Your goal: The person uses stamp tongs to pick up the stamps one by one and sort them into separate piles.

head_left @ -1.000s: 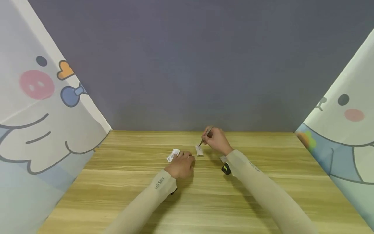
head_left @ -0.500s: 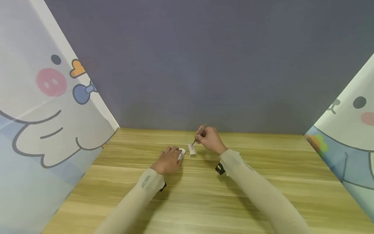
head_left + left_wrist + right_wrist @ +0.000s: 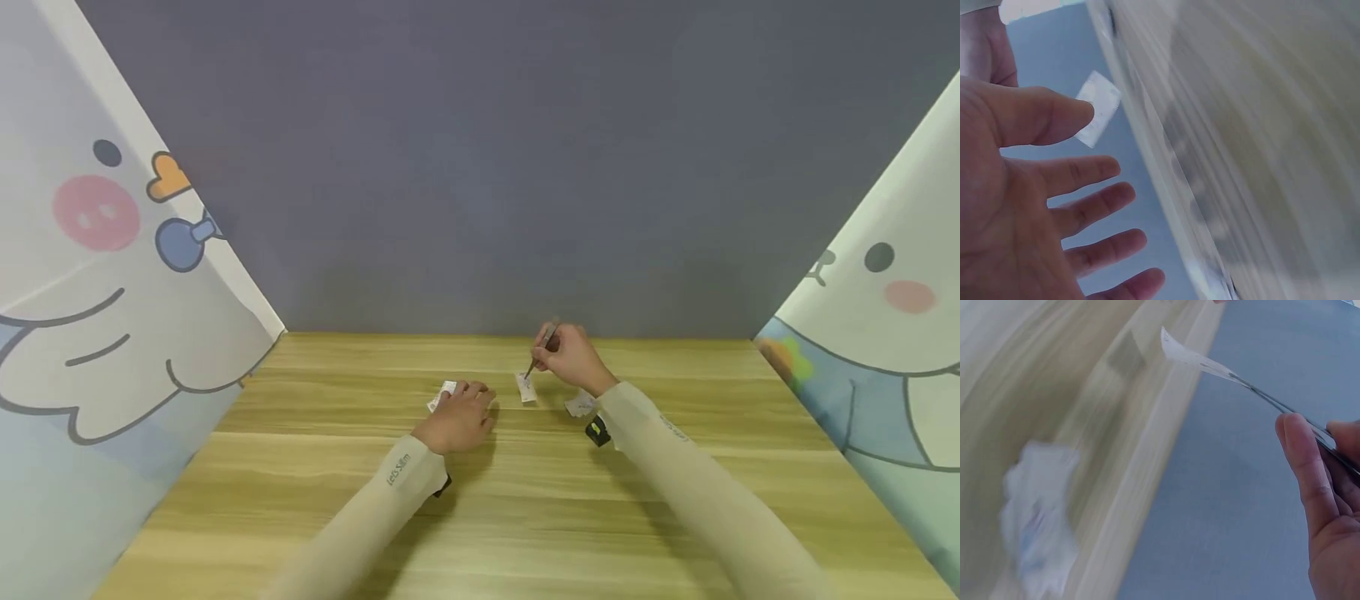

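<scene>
In the head view my right hand [image 3: 573, 358] pinches a pair of tweezers [image 3: 542, 347] between thumb and fingers. The tweezer tips hold one end of a small white paper slip [image 3: 526, 388]. The right wrist view shows this slip [image 3: 1188, 356] raised off the table, with its shadow below. My left hand [image 3: 459, 417] hovers palm down, fingers spread, partly covering another printed slip [image 3: 444, 395]. In the left wrist view the left hand [image 3: 1029, 187] holds nothing; a white slip [image 3: 1102, 106] shows beyond its thumb.
Several overlapping slips [image 3: 580, 404] lie on the wooden table [image 3: 525, 517] beside my right wrist, blurred in the right wrist view. A dark grey panel [image 3: 480, 167] rises along the table's far edge. Cartoon-printed sheets [image 3: 105, 333] flank both sides.
My right hand has moved right with the tweezers and slip, nearer the slips on the right. My left hand shifted left, then back right over its slip. The head view swung slightly and returned.
</scene>
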Demonstrator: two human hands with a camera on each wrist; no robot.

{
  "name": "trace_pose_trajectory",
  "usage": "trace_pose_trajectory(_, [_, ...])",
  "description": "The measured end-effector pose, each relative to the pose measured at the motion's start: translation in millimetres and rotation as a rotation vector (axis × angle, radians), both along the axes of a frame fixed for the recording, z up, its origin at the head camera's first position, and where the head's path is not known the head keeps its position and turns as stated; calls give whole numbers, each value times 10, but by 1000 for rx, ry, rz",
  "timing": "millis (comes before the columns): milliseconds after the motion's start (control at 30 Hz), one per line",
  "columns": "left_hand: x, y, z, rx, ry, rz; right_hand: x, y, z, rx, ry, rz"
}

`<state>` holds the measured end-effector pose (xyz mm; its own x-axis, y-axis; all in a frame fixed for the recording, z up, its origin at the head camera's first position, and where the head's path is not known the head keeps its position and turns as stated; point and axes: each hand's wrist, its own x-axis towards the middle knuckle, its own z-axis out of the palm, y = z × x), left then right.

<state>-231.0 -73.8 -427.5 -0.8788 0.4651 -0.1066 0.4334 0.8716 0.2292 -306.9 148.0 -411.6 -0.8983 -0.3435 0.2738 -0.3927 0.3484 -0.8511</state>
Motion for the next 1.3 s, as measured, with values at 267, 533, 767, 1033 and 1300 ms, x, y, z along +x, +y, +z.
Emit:
trace_pose_trajectory(267, [-50,620,-35,-39,-33,-91,66,446,-74,29,-44,-81])
trace_pose_trajectory(533, [-56,984,-131,-125,-30,-128,72,638,-233,88,-43,-184])
trace_pose_trajectory(767, [-44,1194,-169,-235,30,-150,96,734,-292,120,-52,-217])
trace_pose_trajectory(1033, [-51,1194,-165,-243,45,-142,90,757,-285,108,-12,-298])
trace_pose_trajectory(1300, [-63,1000,-40,-142,29,-97,184,619,-194,155,30,-238])
